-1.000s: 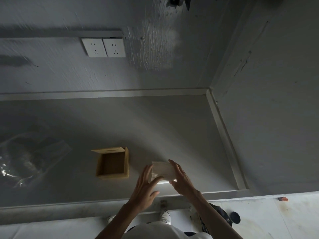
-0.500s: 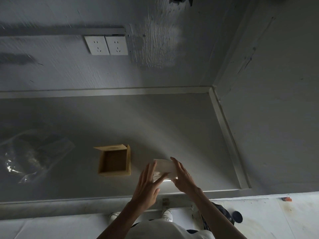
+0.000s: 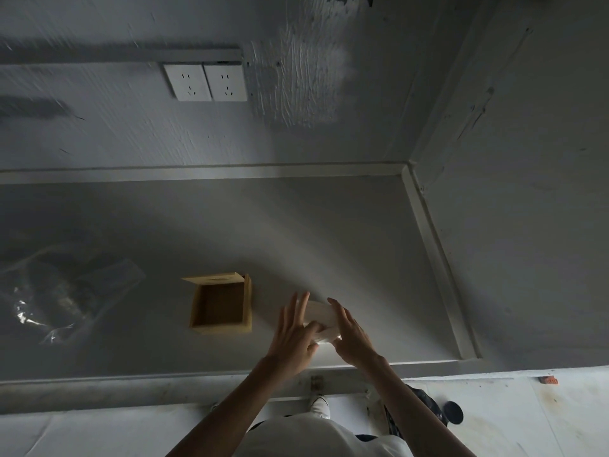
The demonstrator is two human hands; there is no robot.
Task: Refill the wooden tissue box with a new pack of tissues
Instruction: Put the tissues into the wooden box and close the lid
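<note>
The wooden tissue box (image 3: 221,305) lies on the grey counter (image 3: 296,232), its open side facing me and its inside bare. Its wooden lid (image 3: 211,278) rests against the far edge. Right of the box, both hands hold a white stack of tissues (image 3: 321,316) just above the counter. My left hand (image 3: 293,334) presses its left side, thumb across the front. My right hand (image 3: 351,338) clasps its right side, fingers reaching over the top. The hands hide much of the stack.
A crumpled clear plastic bag (image 3: 62,291) lies on the counter at the left. Two wall sockets (image 3: 206,82) sit on the wall behind. A raised rim (image 3: 438,258) bounds the counter on the right. Below the front edge are my shoes and a small dark disc (image 3: 453,412) on the floor.
The hands have closed in tighter on the tissue stack, and the left thumb has moved across its front. The box has not moved.
</note>
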